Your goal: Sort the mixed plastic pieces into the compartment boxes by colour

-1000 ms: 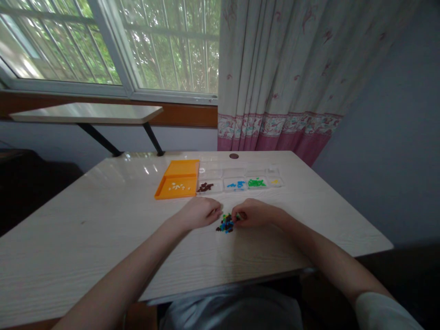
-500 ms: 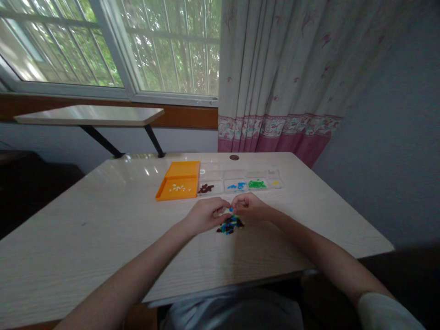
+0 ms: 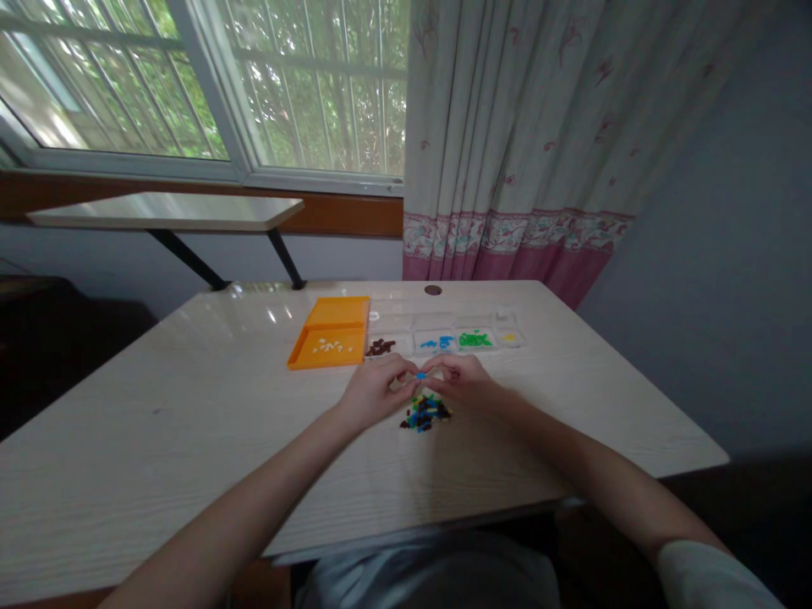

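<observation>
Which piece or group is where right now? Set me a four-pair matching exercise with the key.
Column one:
1. White pieces
2. Mixed pile
3. Brown pieces
4. Single blue piece

Column two:
A. Loose on the table
B. In the clear compartment beside the orange tray
C. Between the left hand and the right hand
D. In the orange tray

Pairs: 1-D, 2-A, 3-B, 4-C
</observation>
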The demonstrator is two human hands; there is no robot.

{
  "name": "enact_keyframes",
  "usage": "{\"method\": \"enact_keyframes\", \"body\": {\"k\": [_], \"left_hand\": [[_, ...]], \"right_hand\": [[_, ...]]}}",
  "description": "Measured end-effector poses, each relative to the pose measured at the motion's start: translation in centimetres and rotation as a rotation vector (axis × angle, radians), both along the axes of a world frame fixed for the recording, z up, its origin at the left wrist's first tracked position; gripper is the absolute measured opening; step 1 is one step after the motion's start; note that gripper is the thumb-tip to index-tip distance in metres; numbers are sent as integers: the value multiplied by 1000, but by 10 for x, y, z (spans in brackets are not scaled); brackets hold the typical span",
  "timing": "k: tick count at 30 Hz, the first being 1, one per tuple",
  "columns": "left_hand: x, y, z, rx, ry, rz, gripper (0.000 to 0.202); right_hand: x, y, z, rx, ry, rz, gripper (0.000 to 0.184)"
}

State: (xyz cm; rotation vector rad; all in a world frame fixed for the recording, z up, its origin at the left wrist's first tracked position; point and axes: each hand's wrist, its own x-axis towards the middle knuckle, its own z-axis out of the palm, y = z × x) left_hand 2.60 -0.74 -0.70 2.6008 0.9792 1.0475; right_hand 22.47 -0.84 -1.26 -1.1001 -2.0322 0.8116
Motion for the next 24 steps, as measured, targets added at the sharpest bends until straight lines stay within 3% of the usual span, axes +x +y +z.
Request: {"method": "enact_keyframes", "body": {"k": [6, 11, 16, 24], "left_hand": [[0, 0, 1, -7, 18, 10, 15], [-1, 2, 4, -79, 33, 14, 17], [-8, 11, 2, -220, 234, -74, 14], [-8, 13, -6, -300, 321, -157, 15]], "right_hand": [[3, -1, -2, 407, -261, -60, 26], [3, 0, -1, 568, -266, -100, 26], [12, 4, 7, 779, -152, -270, 23], [26, 9, 15, 848, -60, -385, 20]]}}
